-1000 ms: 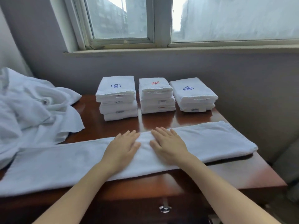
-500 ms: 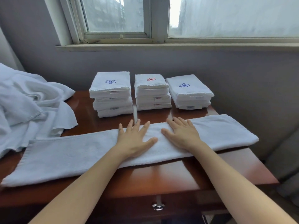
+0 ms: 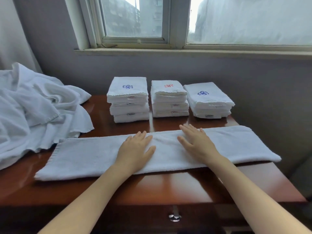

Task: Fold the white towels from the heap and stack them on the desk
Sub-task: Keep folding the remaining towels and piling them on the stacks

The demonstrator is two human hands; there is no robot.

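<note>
- The long towel (image 3: 94, 154) in front of me is plain white.
- The heap (image 3: 33, 107) is white too.
- The left stack (image 3: 128, 98) and right stack (image 3: 209, 102) are white, each with a blue swirl flower on top.
- The middle stack (image 3: 169, 100) is white with a red swirl, and its tags look red-printed, I think.
- The desk (image 3: 168, 188) is glossy reddish brown.

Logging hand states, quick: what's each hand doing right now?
Left hand: open, flat on the long towel.
Right hand: open, flat on the same towel.
</note>
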